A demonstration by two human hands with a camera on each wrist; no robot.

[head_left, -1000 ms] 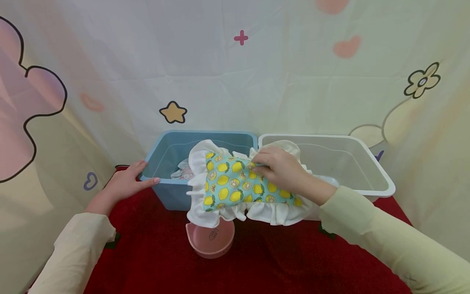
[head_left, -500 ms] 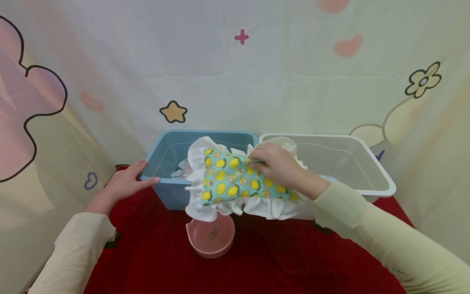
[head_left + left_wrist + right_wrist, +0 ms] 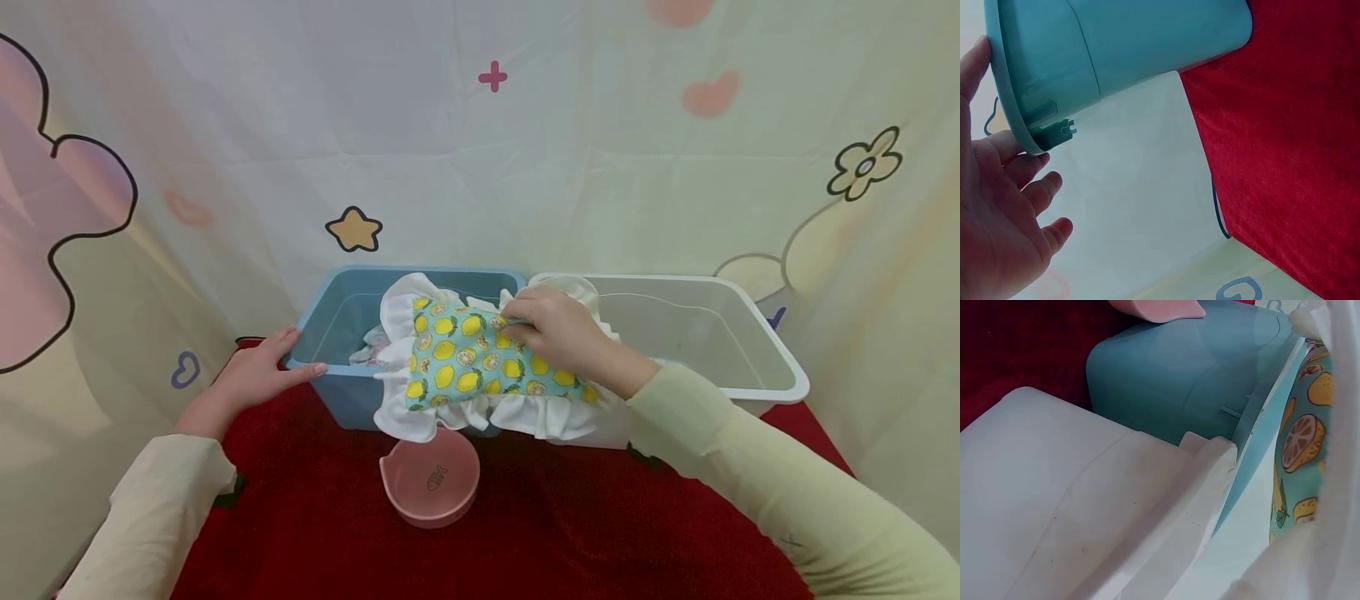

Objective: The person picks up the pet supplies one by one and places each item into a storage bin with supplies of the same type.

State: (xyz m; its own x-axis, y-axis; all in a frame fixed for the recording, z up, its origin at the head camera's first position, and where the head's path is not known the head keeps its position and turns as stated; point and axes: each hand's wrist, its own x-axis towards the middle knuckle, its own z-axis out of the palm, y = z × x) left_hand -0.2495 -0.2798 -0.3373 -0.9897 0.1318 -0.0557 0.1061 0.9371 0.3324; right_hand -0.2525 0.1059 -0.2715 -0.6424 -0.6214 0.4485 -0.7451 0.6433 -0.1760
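Observation:
My right hand (image 3: pixel 558 329) pinches the upper edge of a small pillow (image 3: pixel 465 354) with a lemon print and white ruffles. The pillow overlaps the front of the blue bin (image 3: pixel 345 400) and the left end of the white bin (image 3: pixel 757 393) in the head view. Its lemon cloth (image 3: pixel 1304 444) fills the right side of the right wrist view. My left hand (image 3: pixel 258 371) rests on the blue bin's front left corner, thumb along the rim. In the left wrist view, its loosely extended fingers (image 3: pixel 1041 190) lie by the blue rim (image 3: pixel 1004 81).
Pale cloth (image 3: pixel 367 346) with a pink print lies inside the blue bin. A pink bowl (image 3: pixel 431 496) with a fish drawing stands in front on the red cloth (image 3: pixel 600 525). Behind the bins hangs a pale printed curtain (image 3: pixel 420 125).
My right hand has moved the pillow slightly up and to the left, uncovering more of the pink bowl. The left hand has stayed at the bin's corner.

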